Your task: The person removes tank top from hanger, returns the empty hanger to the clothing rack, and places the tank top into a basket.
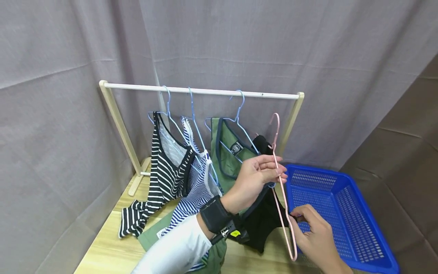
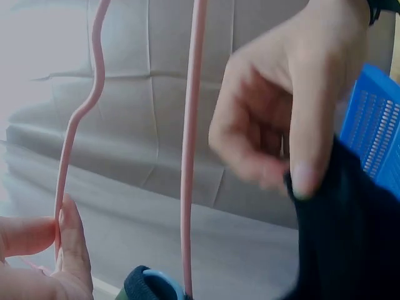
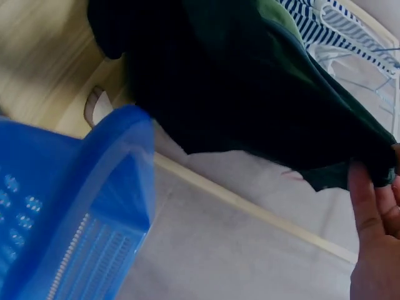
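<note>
A pink clothes hanger (image 1: 284, 190) is tilted steeply, its hook pointing up. My left hand (image 1: 254, 177) pinches its wire between thumb and fingers, which shows again in the left wrist view. Close by on the right, my right hand (image 1: 315, 234) pinches the edge of a black garment (image 3: 250, 94) between thumb and forefinger. The body of this cloth hangs down over the table, behind the hanger in the head view. Beside my left hand, a green garment with dark trim (image 1: 224, 152) hangs on a blue hanger (image 1: 240, 106).
A rack with a white rail (image 1: 205, 91) carries a black-and-white striped top (image 1: 164, 167) and a blue-and-white striped one (image 1: 196, 205), both on blue hangers. Green cloth (image 1: 150, 232) lies on the wooden table (image 1: 99, 247). At the right stands a blue plastic basket (image 1: 367, 217).
</note>
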The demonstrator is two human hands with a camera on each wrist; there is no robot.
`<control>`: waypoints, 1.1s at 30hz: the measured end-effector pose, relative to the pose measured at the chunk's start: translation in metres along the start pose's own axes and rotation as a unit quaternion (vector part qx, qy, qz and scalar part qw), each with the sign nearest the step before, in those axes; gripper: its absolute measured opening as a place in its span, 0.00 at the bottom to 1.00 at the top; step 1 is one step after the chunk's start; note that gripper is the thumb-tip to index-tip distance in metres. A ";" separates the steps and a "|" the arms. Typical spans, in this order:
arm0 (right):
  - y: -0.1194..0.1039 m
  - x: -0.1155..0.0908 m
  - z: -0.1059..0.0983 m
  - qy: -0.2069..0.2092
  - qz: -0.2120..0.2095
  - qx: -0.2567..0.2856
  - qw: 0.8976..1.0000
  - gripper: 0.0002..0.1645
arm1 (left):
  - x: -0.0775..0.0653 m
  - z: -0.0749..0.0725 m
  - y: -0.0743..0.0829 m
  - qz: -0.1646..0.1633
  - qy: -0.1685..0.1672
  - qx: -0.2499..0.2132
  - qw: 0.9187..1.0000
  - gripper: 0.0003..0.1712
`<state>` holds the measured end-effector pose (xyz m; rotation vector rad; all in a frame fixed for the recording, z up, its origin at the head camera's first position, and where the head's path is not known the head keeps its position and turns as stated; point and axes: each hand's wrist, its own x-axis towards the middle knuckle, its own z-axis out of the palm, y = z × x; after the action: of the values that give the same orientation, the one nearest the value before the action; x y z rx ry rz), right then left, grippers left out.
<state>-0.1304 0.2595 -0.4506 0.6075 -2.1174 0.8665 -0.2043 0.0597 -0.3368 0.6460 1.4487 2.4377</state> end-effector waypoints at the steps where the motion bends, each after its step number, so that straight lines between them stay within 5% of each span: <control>1: 0.000 0.002 0.002 -0.011 0.003 -0.014 1.000 0.04 | -0.002 0.000 0.000 -0.002 -0.004 -0.002 1.000 0.21; 5: -0.003 0.010 0.011 -0.041 0.000 -0.069 0.997 0.14 | -0.008 0.002 0.000 -0.011 -0.016 -0.014 1.000 0.21; 13: -0.002 0.017 0.021 -0.088 0.006 -0.139 0.986 0.17 | -0.015 0.003 0.001 -0.020 -0.036 -0.006 0.999 0.21; 33: -0.002 0.013 0.025 -0.130 0.014 -0.161 0.978 0.17 | -0.022 0.004 0.003 -0.037 -0.054 -0.007 0.998 0.22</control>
<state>-0.1483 0.2378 -0.4510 0.5436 -2.4411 0.4588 -0.1834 0.0523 -0.3385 0.6978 1.3882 2.3170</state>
